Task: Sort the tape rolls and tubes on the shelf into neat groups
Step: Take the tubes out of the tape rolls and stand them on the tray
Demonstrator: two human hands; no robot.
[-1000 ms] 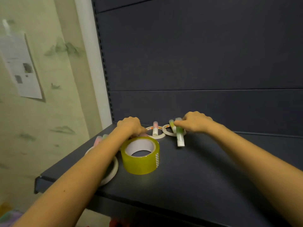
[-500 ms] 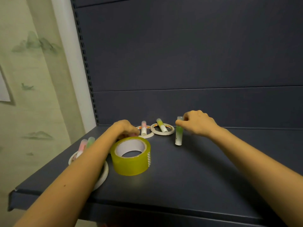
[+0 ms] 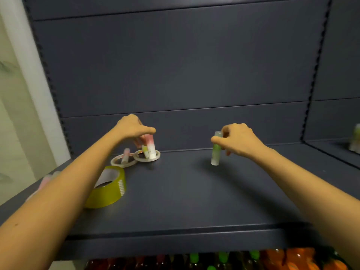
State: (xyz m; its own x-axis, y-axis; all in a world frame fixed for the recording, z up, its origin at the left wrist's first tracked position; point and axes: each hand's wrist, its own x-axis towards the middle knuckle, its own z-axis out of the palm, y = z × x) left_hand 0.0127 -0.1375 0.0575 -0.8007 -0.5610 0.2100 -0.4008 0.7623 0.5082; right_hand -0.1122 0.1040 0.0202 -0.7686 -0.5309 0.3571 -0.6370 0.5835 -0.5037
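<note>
**Step in hand (judged):** tubes are being taken off the tape rings so that tubes and tape can form separate groups.

**Left hand** (image 3: 134,129): the grip pinches the top of a pink-capped tube (image 3: 150,146) and holds it upright over a small tape ring (image 3: 148,160) near the shelf's back edge, left of centre. Whether the tube's base touches the ring cannot be determined. A yellow-green tube (image 3: 144,149) lies in the same ring, just beside the held one.

**Right hand** (image 3: 238,142): the grip pinches a green tube (image 3: 215,152) near its cap. The tube is upright, right of centre, with its base apparently just above the shelf (image 3: 185,191).

**Other stock:** a second tape ring (image 3: 124,165) adjoins the first on its left, with a pink tube (image 3: 125,153) lying across it. A yellow packing tape roll (image 3: 109,193) lies flat nearer the left edge, close against the left forearm.

**Recommended handling:**
- Lift the pink-capped tube straight up, so that it neither drags the light ring nor rolls its neighbour.
- Stand each tube on bare shelf, well apart from the rings, and release it only once it stands steady, since the narrow bases are likely to tip.
- Keep the left forearm off the packing tape roll.

**Markings:** nothing is legible. The packing tape roll has a white printed patch on its side, and the ring cores carry orange marks. The tube labels are blurred.
</note>
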